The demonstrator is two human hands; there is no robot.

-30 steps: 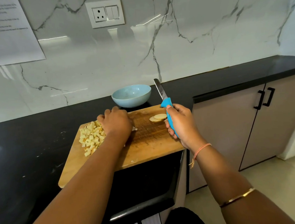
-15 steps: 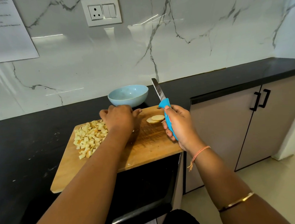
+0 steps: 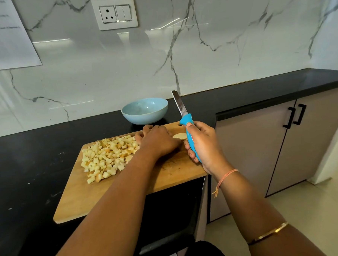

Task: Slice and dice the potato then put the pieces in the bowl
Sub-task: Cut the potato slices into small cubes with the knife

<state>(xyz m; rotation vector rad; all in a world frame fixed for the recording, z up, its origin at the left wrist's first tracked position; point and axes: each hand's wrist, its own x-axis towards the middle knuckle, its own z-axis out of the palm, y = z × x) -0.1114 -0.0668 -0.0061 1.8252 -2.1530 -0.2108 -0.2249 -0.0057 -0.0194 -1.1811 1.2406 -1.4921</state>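
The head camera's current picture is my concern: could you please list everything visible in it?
cutting board: one, wooden, on the counter's edge
diced potato: one pile, pale yellow, left part of the board
potato slice: at least one, pale, board's far right, between the hands
bowl: one, light blue, on the counter behind the board
knife: one, blue handle, steel blade pointing up
counter: one, black, along the marble wall
socket plate: one, white, on the wall
paper sheet: one, white, wall's upper left
cabinet doors: two, beige, black handles, at right
left hand: knuckles up on the board beside the pile; any hold hidden
right hand: grips the knife handle
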